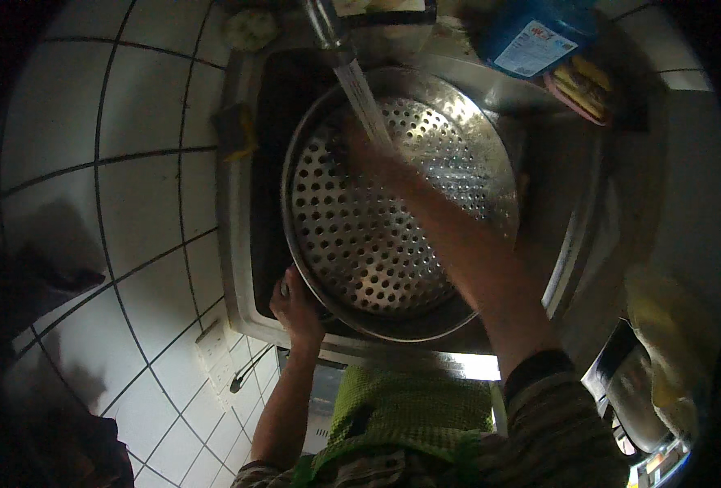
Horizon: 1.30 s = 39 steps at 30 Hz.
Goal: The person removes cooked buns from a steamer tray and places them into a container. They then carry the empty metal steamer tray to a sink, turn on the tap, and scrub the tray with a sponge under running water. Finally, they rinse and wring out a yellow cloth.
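A round perforated metal steamer tray [385,244] with a raised rim sits tilted in the sink [238,287]. My left hand [296,308] grips its rim at the lower left, the fingers partly behind the edge. Inside the tray, my right hand [369,155] is over the upper left of the holed base, blurred and dim. A dark patch lies at its fingers, and I cannot tell whether it is a scrubber or shadow. From the metal faucet [327,27], a stream of water [363,97] falls onto the right hand and wrist.
A blue bottle [540,39] with a printed label stands at the back right, beside sponges [580,88]. A yellow-and-dark sponge [236,131] rests on the left rim. White tiled wall [147,201] borders the left, with an outlet [214,354] low down. A yellowish cloth [665,341] hangs at right.
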{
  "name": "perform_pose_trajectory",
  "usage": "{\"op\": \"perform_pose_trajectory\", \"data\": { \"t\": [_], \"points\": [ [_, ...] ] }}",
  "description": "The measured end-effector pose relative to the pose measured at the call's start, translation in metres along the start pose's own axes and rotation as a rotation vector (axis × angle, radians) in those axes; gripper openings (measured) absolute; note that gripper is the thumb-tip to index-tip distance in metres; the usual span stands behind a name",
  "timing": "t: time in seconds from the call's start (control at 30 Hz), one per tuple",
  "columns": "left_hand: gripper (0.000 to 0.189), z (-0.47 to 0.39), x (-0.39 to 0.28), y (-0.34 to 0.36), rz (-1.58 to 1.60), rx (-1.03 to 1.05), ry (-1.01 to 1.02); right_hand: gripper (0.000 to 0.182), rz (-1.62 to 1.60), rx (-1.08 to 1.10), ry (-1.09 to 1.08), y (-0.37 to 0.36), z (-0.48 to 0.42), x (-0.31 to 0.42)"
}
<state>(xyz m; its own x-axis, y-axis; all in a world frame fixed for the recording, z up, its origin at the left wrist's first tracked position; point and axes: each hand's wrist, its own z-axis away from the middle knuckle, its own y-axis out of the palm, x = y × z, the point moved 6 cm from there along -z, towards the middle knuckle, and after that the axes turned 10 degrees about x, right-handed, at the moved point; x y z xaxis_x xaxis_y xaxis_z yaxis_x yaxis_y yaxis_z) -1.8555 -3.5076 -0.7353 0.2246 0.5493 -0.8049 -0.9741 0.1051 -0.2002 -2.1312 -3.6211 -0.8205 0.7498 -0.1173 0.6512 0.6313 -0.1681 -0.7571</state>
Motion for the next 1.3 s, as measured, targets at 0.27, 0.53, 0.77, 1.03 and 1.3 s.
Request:
{"op": "perform_pose_trajectory", "data": {
  "t": [0.27,0.53,0.77,1.03,1.3],
  "points": [
    [0.029,-0.005,0.007,0.009,0.233,0.026,-0.052,0.028,-0.239,0.310,-0.432,-0.013,0.232,0.103],
    [0.029,-0.005,0.011,0.007,0.216,0.047,-0.044,0.021,0.135,0.143,0.606,-0.040,0.242,-0.172],
    [0.032,0.013,0.003,0.007,0.255,0.038,-0.098,0.021,0.106,0.141,0.256,-0.036,0.101,-0.106],
    [0.031,0.098,-0.017,0.016,0.415,0.078,-0.152,0.021,-0.023,0.147,0.609,-0.057,0.173,-0.105],
    [0.018,0.132,-0.025,0.028,0.025,0.190,0.122,0.020,-1.255,-0.307,0.683,-0.096,0.174,-0.076]
  ]
}}
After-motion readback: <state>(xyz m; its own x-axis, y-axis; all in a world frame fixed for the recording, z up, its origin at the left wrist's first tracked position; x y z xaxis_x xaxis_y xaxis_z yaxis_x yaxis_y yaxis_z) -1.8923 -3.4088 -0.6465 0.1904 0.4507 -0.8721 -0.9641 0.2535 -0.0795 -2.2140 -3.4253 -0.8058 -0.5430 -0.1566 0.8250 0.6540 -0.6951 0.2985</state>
